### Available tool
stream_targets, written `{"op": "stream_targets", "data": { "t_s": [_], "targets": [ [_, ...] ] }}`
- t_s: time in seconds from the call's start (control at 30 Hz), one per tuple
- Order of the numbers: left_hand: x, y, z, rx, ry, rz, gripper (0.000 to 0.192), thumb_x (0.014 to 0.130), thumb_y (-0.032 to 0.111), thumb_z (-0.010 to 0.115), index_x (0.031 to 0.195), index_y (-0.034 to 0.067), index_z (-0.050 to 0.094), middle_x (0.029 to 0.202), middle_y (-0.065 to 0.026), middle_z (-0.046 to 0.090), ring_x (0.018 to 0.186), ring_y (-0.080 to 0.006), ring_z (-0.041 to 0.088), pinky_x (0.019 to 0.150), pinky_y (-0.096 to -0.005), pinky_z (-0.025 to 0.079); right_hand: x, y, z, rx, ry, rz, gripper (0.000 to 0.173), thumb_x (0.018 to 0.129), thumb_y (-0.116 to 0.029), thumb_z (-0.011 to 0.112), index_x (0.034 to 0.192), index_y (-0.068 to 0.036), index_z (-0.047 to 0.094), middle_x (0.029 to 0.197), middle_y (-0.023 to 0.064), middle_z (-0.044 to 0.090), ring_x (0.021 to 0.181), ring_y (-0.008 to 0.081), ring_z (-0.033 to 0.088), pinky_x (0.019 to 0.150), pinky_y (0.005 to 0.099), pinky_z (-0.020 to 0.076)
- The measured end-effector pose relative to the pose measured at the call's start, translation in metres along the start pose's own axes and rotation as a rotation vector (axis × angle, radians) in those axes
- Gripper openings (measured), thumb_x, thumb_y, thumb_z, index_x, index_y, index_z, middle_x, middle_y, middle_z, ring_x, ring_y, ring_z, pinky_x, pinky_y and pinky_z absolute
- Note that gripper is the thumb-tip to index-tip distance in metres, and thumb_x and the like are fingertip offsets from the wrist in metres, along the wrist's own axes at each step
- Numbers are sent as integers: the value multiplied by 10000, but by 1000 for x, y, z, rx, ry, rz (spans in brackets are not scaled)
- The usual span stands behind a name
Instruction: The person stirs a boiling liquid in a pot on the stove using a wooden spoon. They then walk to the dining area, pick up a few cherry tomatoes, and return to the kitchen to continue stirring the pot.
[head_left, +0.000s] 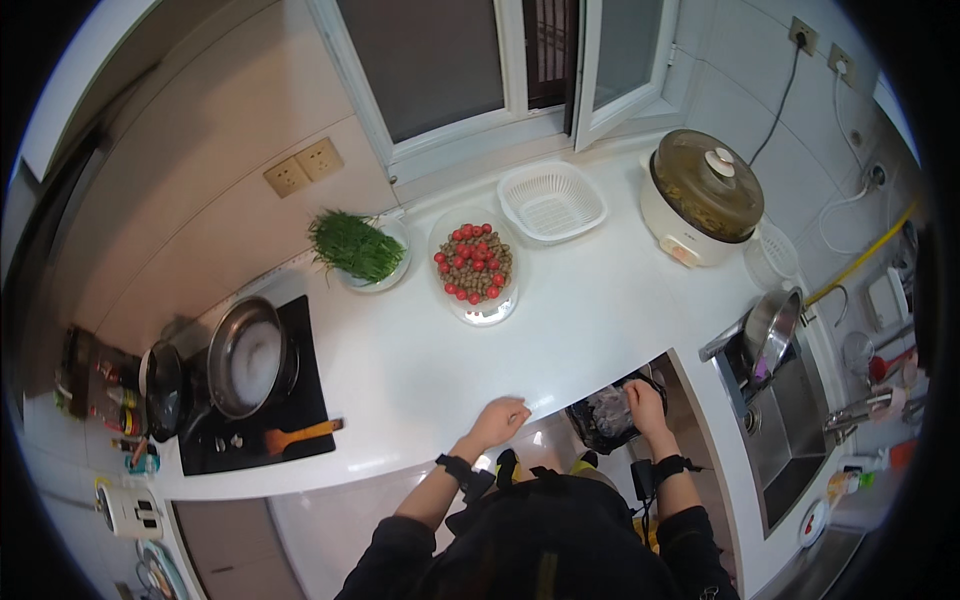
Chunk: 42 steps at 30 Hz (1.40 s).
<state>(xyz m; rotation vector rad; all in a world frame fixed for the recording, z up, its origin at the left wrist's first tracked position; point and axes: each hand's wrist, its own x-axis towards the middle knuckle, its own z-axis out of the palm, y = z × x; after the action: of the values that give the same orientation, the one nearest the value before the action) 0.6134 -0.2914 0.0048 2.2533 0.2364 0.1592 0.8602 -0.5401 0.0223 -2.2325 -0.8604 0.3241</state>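
My right hand (643, 405) grips a crumpled clear plastic bag (611, 412). The bag hangs at the mouth of a bin with a black liner (583, 429), below the counter's front edge. My left hand (498, 424) is by that edge with its fingers curled in, and nothing shows in it. Farther back on the white counter (420, 375), a clear bowl of small brown balls and red cherry tomatoes (474, 262) rests on a kitchen scale (487, 311). Left of it, chopped green stalks (356, 247) lie heaped on a plate (397, 274).
A white plastic basket (553, 202) and a lidded electric pot (701, 199) stand along the back. At left, a frying pan (251, 360) and a wooden spatula (304, 436) lie on the black cooktop (311, 375). A metal bowl (771, 326) sits over the sink (787, 431) at right.
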Motion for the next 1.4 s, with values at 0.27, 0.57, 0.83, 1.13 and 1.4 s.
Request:
{"op": "stream_targets", "data": {
  "t_s": [0.27, 0.57, 0.83, 1.13, 1.4],
  "targets": [
    [-17, 26, 32, -114, -236, 28, 190, 951, 271, 575, 975, 117, 683, 808, -104, 672, 731, -312, 649, 645, -413, 509, -103, -33, -2, 63, 200, 332, 186, 999, -210, 513, 985, -54, 613, 774, 191, 640, 745, 406, 634, 638, 434, 481],
    [-20, 81, 72, 56, -637, 198, 393, 970, 440, 505, 884, 94, 673, 760, -118, 674, 744, -356, 646, 663, -440, 500, -292, -15, 7, 138, 399, 564, 372, 950, -324, 579, 757, -9, 619, 577, 129, 551, 527, 235, 544, 541, 378, 430],
    [-107, 204, 217, 150, -950, 605, 387, 916, 496, 567, 872, 125, 668, 717, -100, 657, 714, -329, 648, 633, -428, 495, -581, -20, 51, 169, 917, 853, 114, 887, -114, 608, 861, -3, 612, 613, 102, 568, 551, 159, 542, 534, 331, 431],
    [-337, 343, 409, 359, -1612, 990, 380, 876, 509, 624, 893, 137, 697, 705, -85, 653, 697, -270, 652, 617, -395, 493, -877, -105, 139, 291, 1470, 1302, 109, 911, -73, 542, 980, -53, 625, 684, 119, 626, 626, 223, 629, 596, 335, 489],
    [-482, 456, 551, 354, -1797, 1315, 411, 862, 531, 618, 914, 139, 728, 721, -116, 670, 730, -323, 665, 658, -420, 521, -1015, -128, 171, 317, 1869, 1555, 194, 957, -228, 572, 948, -56, 663, 684, 107, 652, 611, 234, 642, 593, 358, 503]
  ]
}}
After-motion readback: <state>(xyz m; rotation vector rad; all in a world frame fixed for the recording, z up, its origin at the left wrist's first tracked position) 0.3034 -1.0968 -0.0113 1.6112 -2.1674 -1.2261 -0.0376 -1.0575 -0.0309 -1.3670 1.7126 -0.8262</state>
